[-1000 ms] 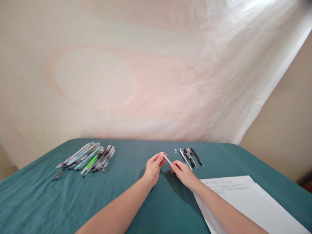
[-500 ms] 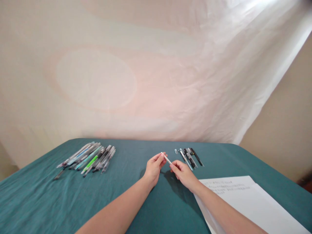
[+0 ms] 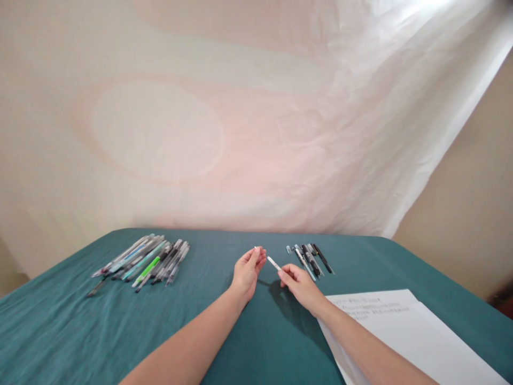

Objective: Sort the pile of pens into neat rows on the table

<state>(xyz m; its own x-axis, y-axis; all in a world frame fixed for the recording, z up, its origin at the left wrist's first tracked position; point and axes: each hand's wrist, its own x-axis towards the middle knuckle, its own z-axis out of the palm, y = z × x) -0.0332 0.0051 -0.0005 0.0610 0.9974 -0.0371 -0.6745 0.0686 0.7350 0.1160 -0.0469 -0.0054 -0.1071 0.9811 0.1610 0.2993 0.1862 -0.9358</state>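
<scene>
A: The left hand (image 3: pixel 245 275) now sits farther toward the left edge of the worktop (image 3: pixel 80 331) than half a second ago, apart from the white pen (image 3: pixel 274 262) whose end it met then; the right hand (image 3: pixel 300 284) has barely shifted.

B: And the fingers?

A: The right ones grip the pen, aslant above the middle of the worktop; the left ones are closed on a small white piece (image 3: pixel 255 247), its tip poking out over the thumb, too small to identify.

B: What lies around them?

A: A big pile of pens (image 3: pixel 146 260) near the far left corner, a bright green one (image 3: pixel 147 270) among them; a smaller group of pens (image 3: pixel 308 259) toward the far edge, just beyond the right hand; written paper (image 3: pixel 420 331) toward the near right corner, partly hidden by the right forearm (image 3: pixel 360 331); its writing is blurred.
</scene>
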